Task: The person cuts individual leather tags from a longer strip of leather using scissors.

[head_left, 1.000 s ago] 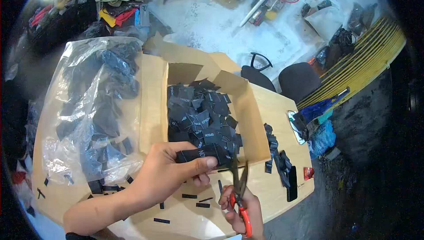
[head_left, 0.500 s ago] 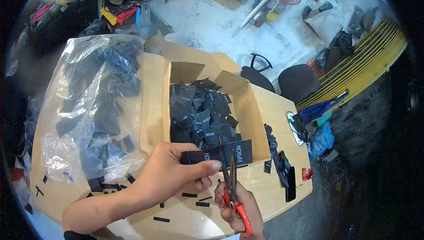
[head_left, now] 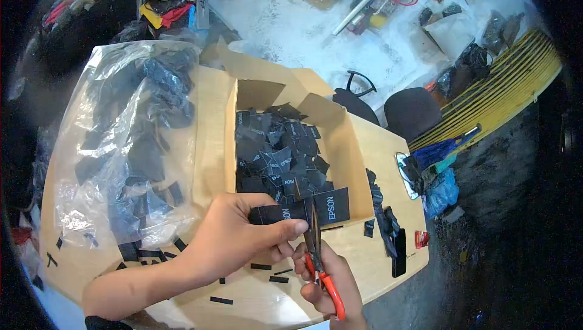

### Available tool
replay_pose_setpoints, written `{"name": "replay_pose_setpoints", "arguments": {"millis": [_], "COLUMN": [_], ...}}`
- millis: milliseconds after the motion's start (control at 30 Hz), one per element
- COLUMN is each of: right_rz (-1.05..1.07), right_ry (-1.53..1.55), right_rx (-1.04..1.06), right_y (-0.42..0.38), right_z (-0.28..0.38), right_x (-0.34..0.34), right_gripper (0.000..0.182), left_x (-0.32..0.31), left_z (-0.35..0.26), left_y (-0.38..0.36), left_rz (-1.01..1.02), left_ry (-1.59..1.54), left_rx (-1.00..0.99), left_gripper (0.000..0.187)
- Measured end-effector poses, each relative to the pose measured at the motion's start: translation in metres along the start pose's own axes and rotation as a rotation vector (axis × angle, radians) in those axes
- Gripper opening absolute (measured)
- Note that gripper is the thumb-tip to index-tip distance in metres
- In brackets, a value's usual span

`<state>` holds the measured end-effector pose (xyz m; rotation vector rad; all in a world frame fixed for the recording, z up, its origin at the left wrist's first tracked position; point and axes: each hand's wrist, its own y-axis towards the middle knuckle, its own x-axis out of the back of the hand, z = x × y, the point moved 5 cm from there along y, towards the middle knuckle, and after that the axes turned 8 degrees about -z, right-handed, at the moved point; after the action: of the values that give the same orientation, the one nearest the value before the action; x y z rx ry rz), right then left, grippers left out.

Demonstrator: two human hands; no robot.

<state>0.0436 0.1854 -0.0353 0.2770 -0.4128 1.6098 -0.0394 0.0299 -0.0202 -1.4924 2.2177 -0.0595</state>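
Note:
My left hand [head_left: 252, 230] pinches a black fabric label strip [head_left: 331, 207] between thumb and fingers. White "EPSON" lettering shows on the strip, part of it covered by my thumb. In my right hand [head_left: 333, 272] is a pair of scissors [head_left: 328, 293] with red handles, its blades pointing away from me and parted around the strip between the two printed words. Just beyond both hands stands an open cardboard box [head_left: 345, 148], partly filled with a heap of cut black labels [head_left: 280, 154], many with the same white lettering.
A clear plastic bag [head_left: 130, 142] with black pieces inside covers the left of the wooden table [head_left: 255, 306]. Small black scraps [head_left: 221, 300] lie near my left forearm. At the right are black strips [head_left: 382, 211], a phone [head_left: 399, 254] and a red packet [head_left: 422, 239]. Chairs [head_left: 413, 114] stand beyond.
The scissors have shifted slightly up and left against the strip, with the blades still astride it. The strip stays in my left hand. The whole view has moved a little.

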Motion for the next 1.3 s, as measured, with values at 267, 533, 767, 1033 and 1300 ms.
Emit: {"name": "replay_pose_setpoints", "arguments": {"millis": [267, 533, 767, 1033, 1300], "right_rz": [-0.020, -0.013, -0.016, -0.025, -0.033], "right_ry": [-0.036, -0.052, -0.045, -0.040, -0.069], "right_rx": [-0.007, 0.001, 0.011, -0.004, 0.001], "right_y": [0.0023, 0.0027, 0.0031, 0.0034, 0.0034], "right_z": [0.0054, 0.0006, -0.0001, -0.0011, -0.0017], "right_x": [-0.0029, -0.0023, -0.0020, -0.0028, -0.0021], "right_gripper": [0.052, 0.055, 0.054, 0.046, 0.043], "left_x": [0.0012, 0.0010, 0.0018, 0.0021, 0.0012], "left_z": [0.0016, -0.0003, 0.0009, 0.0032, 0.0011], "left_y": [0.0013, 0.0010, 0.0009, 0.0015, 0.0008], "left_rz": [-0.003, -0.015, -0.021, -0.030, -0.023], "left_ry": [-0.001, 0.010, 0.026, 0.001, 0.001], "left_rx": [-0.010, -0.015, -0.020, 0.007, 0.005], "left_gripper": [0.016, 0.017, 0.017, 0.017, 0.016]}}
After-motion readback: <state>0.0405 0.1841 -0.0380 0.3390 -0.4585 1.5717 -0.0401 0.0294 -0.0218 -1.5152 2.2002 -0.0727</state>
